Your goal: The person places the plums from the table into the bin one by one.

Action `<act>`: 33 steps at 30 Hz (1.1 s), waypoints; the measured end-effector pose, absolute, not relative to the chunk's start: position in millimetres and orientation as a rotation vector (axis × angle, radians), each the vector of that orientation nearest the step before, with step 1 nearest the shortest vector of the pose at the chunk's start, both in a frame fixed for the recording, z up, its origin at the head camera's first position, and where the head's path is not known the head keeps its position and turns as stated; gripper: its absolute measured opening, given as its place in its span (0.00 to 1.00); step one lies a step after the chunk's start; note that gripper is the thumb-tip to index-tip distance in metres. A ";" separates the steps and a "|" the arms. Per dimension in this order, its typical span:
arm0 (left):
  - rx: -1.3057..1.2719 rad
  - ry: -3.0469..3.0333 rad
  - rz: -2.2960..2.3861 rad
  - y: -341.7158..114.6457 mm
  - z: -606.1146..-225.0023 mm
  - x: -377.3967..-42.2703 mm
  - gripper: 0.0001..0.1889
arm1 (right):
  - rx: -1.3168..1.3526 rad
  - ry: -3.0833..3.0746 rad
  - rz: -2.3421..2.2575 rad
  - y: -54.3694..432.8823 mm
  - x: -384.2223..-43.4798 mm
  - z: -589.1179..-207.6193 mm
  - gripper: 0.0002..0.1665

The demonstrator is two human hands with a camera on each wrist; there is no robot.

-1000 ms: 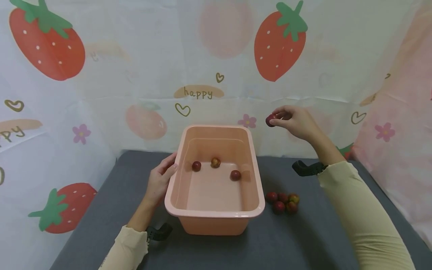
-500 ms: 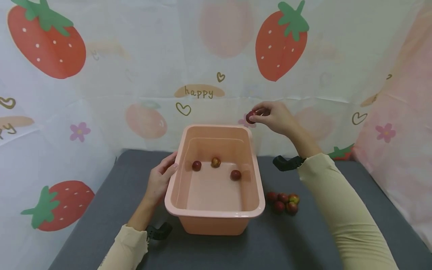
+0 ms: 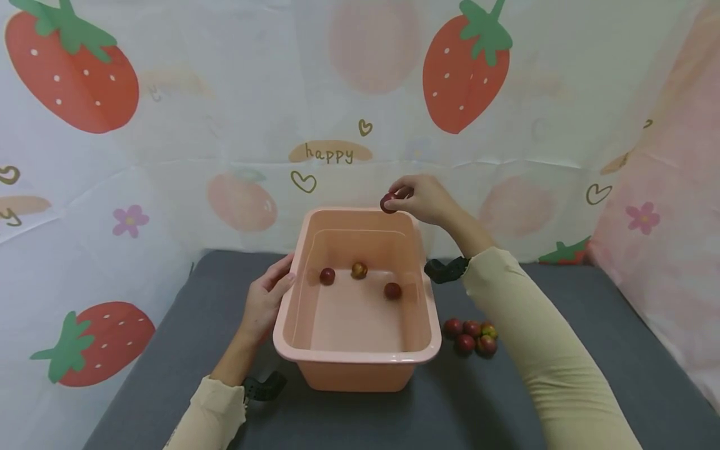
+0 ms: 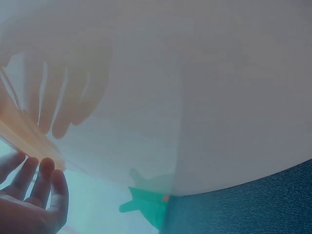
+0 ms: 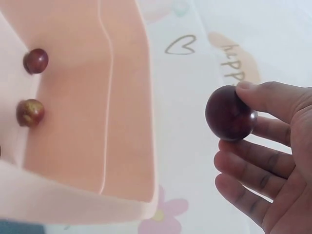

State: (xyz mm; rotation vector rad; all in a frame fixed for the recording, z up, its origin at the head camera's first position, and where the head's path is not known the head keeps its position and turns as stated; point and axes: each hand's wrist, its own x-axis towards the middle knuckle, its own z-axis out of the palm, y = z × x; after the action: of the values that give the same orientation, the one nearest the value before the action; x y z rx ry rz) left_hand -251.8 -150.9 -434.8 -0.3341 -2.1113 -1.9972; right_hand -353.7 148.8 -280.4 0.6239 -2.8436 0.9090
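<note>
In the head view, a dark red plum (image 3: 388, 202) is pinched between the thumb and fingers of my right hand (image 3: 423, 199), over the far rim of a peach-pink plastic tub (image 3: 357, 357). The right wrist view shows this plum (image 5: 229, 113) at the fingertips, beside the tub's wall (image 5: 129, 97). Inside the tub lie two dark red plums (image 3: 392, 291) and one mottled brownish plum (image 3: 359, 270). My left hand (image 3: 266, 303) rests against the tub's left rim. In the left wrist view its fairly straight fingers (image 4: 46, 180) touch the rim's outer edge.
Several red and yellow-green plums (image 3: 464, 345) sit in a cluster on the grey tabletop (image 3: 349, 422), right of the tub. A pale sheet printed with strawberries (image 3: 467, 75) hangs behind and along both sides. Each wrist wears a black strap mount (image 3: 447, 270).
My right hand has carried the plum leftward, from right of the tub to above its far rim. The left hand, tub and other plums stay in place.
</note>
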 end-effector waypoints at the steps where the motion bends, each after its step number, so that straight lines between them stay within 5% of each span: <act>1: -0.336 -2.109 -2.000 -151.0 -435.0 -252.0 0.25 | 0.626 -2.856 0.890 146.6 -355.4 -280.7 0.20; 33: -0.307 -2.096 -2.024 -149.0 -433.9 -251.4 0.25 | 0.672 -3.056 0.911 83.5 -370.3 -318.3 0.12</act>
State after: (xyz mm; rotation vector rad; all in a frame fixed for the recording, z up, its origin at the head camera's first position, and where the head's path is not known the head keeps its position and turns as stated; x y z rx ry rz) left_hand -251.4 -149.0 -433.9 -0.3066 -2.0959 -2.0236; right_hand -370.3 83.5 -318.3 0.6723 -3.0560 0.9110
